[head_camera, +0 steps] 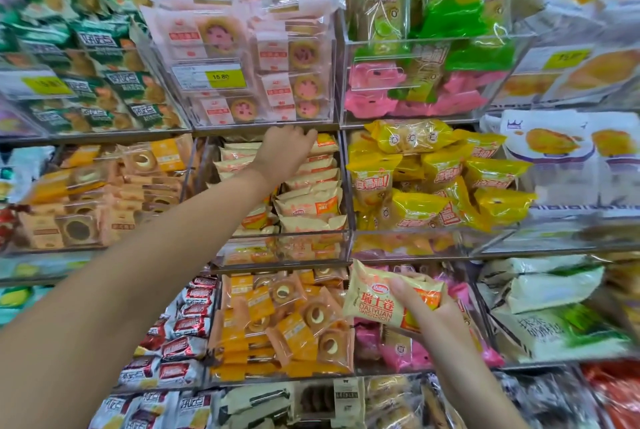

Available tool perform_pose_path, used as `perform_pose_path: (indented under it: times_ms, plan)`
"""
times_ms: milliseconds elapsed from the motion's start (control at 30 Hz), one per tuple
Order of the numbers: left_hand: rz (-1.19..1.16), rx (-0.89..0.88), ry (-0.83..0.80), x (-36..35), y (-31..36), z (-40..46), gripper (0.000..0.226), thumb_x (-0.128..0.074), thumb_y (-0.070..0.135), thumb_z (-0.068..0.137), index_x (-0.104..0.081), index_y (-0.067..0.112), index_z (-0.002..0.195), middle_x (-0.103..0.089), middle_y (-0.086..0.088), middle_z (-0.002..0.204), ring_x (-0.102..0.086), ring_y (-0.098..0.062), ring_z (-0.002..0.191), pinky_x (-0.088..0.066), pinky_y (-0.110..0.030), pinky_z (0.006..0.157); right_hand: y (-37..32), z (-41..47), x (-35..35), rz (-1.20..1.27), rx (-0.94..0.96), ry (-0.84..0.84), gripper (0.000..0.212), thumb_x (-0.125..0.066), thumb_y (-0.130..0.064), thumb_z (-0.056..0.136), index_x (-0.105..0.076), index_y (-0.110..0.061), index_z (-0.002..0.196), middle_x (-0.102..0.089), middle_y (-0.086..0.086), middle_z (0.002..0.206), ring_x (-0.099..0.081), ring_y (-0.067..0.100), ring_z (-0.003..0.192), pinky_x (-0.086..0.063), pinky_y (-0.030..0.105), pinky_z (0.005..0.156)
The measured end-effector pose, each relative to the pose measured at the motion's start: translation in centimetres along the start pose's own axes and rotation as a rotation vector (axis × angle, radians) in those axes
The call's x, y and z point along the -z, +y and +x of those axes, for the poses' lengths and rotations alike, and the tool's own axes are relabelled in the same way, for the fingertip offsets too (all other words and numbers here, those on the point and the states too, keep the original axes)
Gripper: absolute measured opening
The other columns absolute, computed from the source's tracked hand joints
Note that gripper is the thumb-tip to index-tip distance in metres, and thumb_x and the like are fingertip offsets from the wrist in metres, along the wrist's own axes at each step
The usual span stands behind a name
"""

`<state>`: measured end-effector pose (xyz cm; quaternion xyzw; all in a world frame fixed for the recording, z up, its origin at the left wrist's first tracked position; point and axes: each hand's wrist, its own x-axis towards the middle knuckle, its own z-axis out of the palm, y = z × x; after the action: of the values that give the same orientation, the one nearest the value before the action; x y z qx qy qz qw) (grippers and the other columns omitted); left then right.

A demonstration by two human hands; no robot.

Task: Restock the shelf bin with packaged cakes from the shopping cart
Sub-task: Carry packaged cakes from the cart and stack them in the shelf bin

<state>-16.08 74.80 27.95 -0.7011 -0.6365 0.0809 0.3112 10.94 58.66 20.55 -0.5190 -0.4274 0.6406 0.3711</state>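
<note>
Our left hand (287, 148) reaches into the clear bin (277, 245) (fingertips hidden, grip unclear); our right hand (420, 304) grasps a cream cake packet (375, 297) beside yellow packets (433, 179).

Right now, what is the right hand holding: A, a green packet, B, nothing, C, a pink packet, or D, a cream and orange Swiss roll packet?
D: the right hand grips a cream and orange Swiss roll packet below the bin that the left hand reaches into.
</note>
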Motion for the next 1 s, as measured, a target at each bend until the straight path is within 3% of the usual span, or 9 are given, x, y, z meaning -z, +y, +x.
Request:
perform_pose_path:
  times_ms: [100,300,533,600,667,767,867,933,1000]
  plan:
    - [0.019,0.016,0.039,-0.4,0.2,-0.2,0.023,-0.054,0.012,0.09,-0.051,0.01,0.113,-0.048,-0.011,0.124,-0.05,-0.028,0.108,-0.033,-0.032,0.056,0.1,0.0,0.2,0.023,-0.007,0.0,0.055,-0.072,-0.051,0.06,-0.061,-0.023,0.106,-0.075,0.002,0.085,-0.072,0.016,0.077,-0.055,0.023,0.055]
    - [-0.028,0.022,-0.02,0.2,-0.3,1.4,0.02,-0.05,-0.004,0.084,-0.053,0.007,0.101,-0.066,-0.009,0.098,-0.063,-0.03,0.089,-0.035,-0.032,0.056,0.1,0.1,0.0,0.009,-0.02,0.01,0.056,-0.072,-0.05,0.06,-0.061,-0.019,0.105,-0.075,0.003,0.084,-0.072,0.016,0.076,-0.056,0.025,0.058]
    - [-0.085,0.037,-0.05,-0.1,0.1,1.6,0.018,-0.051,-0.003,0.084,-0.055,0.004,0.1,-0.068,-0.012,0.097,-0.064,-0.034,0.086,-0.035,-0.031,0.059,0.3,0.1,0.2,-0.023,0.004,0.027,0.064,-0.072,-0.058,0.051,-0.063,-0.021,0.102,-0.075,0.002,0.084,-0.072,0.015,0.078,-0.056,0.035,0.074]
    - [-0.211,0.099,-0.015,0.0,0.3,1.4,0.013,-0.053,0.007,0.089,-0.056,0.005,0.101,-0.067,-0.013,0.098,-0.063,-0.034,0.089,-0.036,-0.031,0.061,0.2,0.0,0.3,-0.026,-0.001,0.04,0.064,-0.072,-0.058,0.048,-0.062,-0.023,0.1,-0.075,0.0,0.081,-0.072,0.013,0.076,-0.054,0.036,0.076]
    - [-0.478,0.264,0.014,1.1,0.8,0.5,0.014,-0.051,0.022,0.093,-0.055,0.011,0.1,-0.066,-0.007,0.095,-0.061,-0.03,0.089,-0.038,-0.032,0.064,0.2,0.0,0.3,-0.036,-0.013,0.04,0.066,-0.072,-0.06,0.047,-0.062,-0.023,0.101,-0.075,-0.001,0.082,-0.072,0.013,0.076,-0.054,0.037,0.079]
    - [-0.956,0.409,0.104,4.2,2.8,-2.7,0.009,-0.048,0.033,0.093,-0.05,0.026,0.088,-0.056,0.014,0.073,-0.058,-0.011,0.074,-0.036,-0.027,0.057,-0.1,-0.3,0.3,-0.065,0.003,0.048,0.066,-0.07,-0.063,0.047,-0.062,-0.023,0.1,-0.075,-0.003,0.083,-0.072,0.013,0.079,-0.052,0.039,0.083]
    - [-1.265,0.128,0.114,7.6,5.2,-7.7,0.015,-0.043,0.048,0.088,-0.051,0.035,0.088,-0.056,0.019,0.079,-0.055,0.003,0.075,-0.045,-0.023,0.062,-0.8,-0.6,0.2,-0.131,0.084,0.045,0.056,-0.068,-0.066,0.051,-0.059,-0.034,0.095,-0.073,-0.016,0.078,-0.069,0.005,0.075,-0.05,0.028,0.068]
    - [-1.303,-0.078,-0.09,8.9,6.2,-10.9,0.036,-0.037,0.067,0.083,-0.05,0.039,0.102,-0.056,0.025,0.099,-0.052,0.008,0.09,-0.047,-0.019,0.074,-1.8,-0.8,-0.1,-0.155,0.163,0.003,0.044,-0.076,-0.062,0.058,-0.061,-0.04,0.093,-0.071,-0.021,0.078,-0.067,-0.002,0.068,-0.048,0.019,0.056]
    - [-1.267,-0.183,-0.323,9.0,6.5,-12.8,0.068,-0.033,0.081,0.076,-0.041,0.037,0.126,-0.049,0.022,0.121,-0.046,0.007,0.107,-0.043,-0.018,0.085,-3.0,-0.7,-0.7,-0.199,0.249,-0.024,0.038,-0.071,-0.063,0.058,-0.061,-0.048,0.091,-0.071,-0.018,0.083,-0.068,-0.001,0.071,-0.048,0.019,0.059]
